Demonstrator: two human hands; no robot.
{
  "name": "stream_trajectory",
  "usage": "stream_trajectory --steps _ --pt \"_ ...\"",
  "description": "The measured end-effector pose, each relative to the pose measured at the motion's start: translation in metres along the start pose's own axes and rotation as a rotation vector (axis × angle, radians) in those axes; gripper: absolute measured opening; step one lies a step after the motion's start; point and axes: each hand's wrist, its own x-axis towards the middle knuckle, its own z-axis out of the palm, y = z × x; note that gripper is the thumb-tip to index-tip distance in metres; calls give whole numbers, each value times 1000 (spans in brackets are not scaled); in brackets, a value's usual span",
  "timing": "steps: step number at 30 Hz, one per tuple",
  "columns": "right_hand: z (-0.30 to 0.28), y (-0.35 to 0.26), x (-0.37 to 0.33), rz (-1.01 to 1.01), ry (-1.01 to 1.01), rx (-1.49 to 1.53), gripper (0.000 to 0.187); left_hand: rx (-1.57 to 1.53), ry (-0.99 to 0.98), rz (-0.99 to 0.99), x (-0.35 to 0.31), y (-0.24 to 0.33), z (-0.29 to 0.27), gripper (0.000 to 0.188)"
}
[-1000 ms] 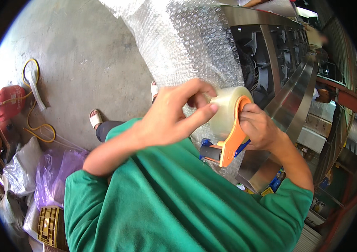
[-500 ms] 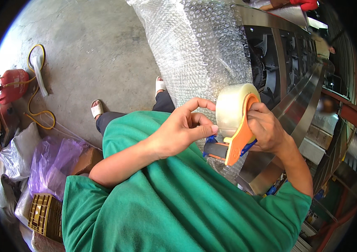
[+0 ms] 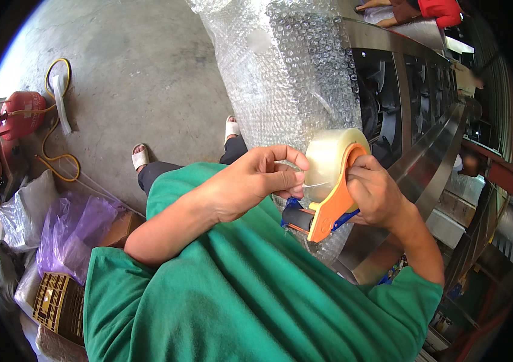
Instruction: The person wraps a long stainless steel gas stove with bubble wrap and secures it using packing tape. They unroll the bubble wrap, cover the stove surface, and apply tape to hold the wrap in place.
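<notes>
My right hand is wrapped round an orange tape dispenser with blue parts and a dark roller. A thick roll of clear tape sits on it, tilted towards my left hand. My left hand is closed in a pinch beside the roll, and a thin strip of tape runs from its thumb and fingertip to the roll. Beyond both hands a large piece covered in bubble wrap lies against a steel frame.
The steel frame with dark openings runs along my right. A red gas cylinder with a yellow hose stands at the far left. Purple plastic bags and a yellow crate lie at near left. Another person's red sleeve shows at the far right.
The dispenser and both hands have shifted slightly left. A thin tape strip now shows between my left fingertips and the roll. More of the other person shows at the far right.
</notes>
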Motion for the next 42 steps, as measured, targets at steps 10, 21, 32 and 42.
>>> stream_trajectory --steps 10,21,32,42 --pt "-12 1 5 12 -19 26 58 393 44 110 -9 7 2 25" --pt "-23 1 14 151 -141 103 70 815 176 494 7 19 9 15" --pt "-40 -2 44 251 -324 101 81 807 268 727 26 1 -48 27" --pt "-48 11 78 117 -270 140 68 506 413 828 -10 -11 -56 21"
